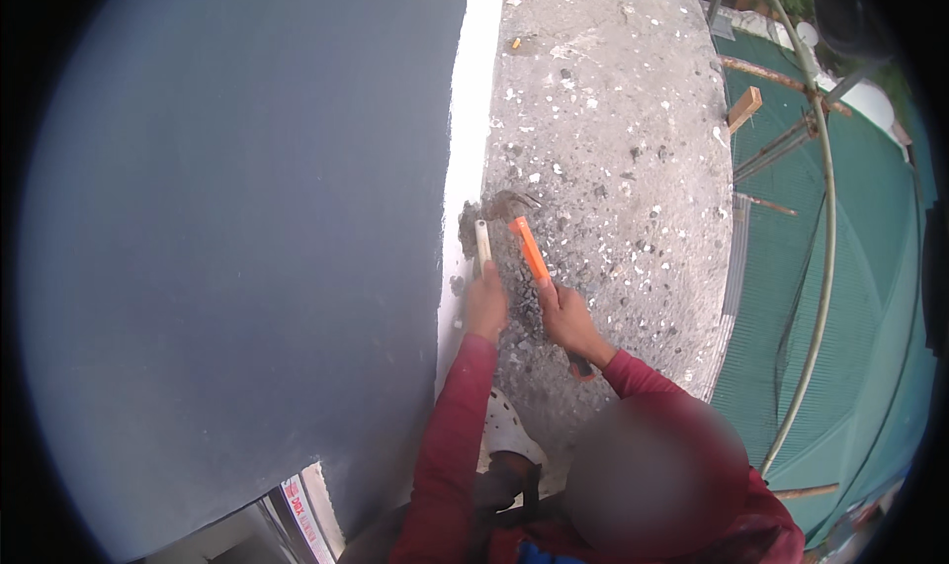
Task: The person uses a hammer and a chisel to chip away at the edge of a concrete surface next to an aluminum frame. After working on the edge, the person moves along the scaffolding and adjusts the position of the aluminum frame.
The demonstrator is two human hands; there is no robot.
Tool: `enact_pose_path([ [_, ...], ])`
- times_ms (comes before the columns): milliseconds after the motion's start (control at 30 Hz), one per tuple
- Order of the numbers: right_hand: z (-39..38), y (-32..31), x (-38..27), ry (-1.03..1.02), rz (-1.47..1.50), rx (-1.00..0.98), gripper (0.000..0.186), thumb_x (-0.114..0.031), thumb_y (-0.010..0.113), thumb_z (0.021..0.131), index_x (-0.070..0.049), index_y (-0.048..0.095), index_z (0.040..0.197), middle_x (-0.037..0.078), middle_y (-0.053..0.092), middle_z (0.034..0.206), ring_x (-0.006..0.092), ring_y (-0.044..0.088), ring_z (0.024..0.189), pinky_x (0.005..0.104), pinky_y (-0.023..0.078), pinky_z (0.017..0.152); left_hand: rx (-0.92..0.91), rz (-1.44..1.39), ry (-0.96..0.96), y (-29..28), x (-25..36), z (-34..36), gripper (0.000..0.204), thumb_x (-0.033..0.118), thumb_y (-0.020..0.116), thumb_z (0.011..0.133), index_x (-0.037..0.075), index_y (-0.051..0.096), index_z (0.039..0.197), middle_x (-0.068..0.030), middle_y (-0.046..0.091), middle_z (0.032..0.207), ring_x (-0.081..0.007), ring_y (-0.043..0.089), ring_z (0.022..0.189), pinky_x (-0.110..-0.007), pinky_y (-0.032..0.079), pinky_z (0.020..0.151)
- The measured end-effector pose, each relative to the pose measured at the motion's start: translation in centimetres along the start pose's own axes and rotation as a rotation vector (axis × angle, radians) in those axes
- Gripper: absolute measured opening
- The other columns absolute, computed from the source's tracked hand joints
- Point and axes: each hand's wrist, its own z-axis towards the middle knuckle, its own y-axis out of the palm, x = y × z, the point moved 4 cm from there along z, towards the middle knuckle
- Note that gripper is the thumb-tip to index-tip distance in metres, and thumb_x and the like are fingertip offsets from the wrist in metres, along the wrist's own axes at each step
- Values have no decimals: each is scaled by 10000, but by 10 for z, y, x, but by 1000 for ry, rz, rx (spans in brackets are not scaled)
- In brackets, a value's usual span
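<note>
My left hand point(486, 305) is wrapped round a pale, narrow tool point(482, 240) with a dark hole at its upper end. It is held against the white band point(474, 99) at the foot of the grey wall, beside a chipped dark patch point(469, 226). My right hand point(570, 322) grips a claw hammer point(532, 251) by its orange shaft, and its black grip end sticks out below the hand. The dark hammer head lies just right of the pale tool's upper end; I cannot tell if they touch. The lower end of the pale tool is hidden by my left hand.
Grey wall point(247, 218) fills the left. Chips and rubble point(583, 258) litter the concrete ledge point(613, 89). Beyond its right edge stand scaffold poles point(826, 198), a wood piece point(744, 109) and green roofing point(870, 267). A white perforated shoe point(506, 428) rests below my hands.
</note>
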Motion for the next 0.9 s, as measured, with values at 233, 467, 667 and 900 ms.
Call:
enact_pose_path([
  [233,-5,0,12,-42,130,76,556,-426,404,1083,41,591,846,212,607,686,328,637,640,477,476,637,-4,3,-43,1,6,-3,535,569,406,1070,113,445,794,33,367,563,-96,346,385,-294,266,336],
  [467,-1,6,18,93,265,31,576,-470,397,1089,7,566,814,105,565,626,215,573,547,402,460,543,-20,-21,-48,4,9,-3,529,598,430,1051,111,457,847,41,374,583,-80,333,397,-281,267,342],
  [667,5,0,4,57,55,-28,588,-452,372,1092,44,594,867,178,592,653,327,627,612,444,481,600,-12,-71,-102,4,14,-6,524,608,447,1041,110,460,880,44,371,606,-77,336,416,-278,280,355],
  [900,-7,-3,5,36,154,16,617,-456,364,1084,67,644,917,268,647,732,463,667,704,522,498,667,-132,-174,-84,-2,0,-1,475,575,470,1049,122,481,909,45,381,616,-76,348,425,-260,292,366],
])
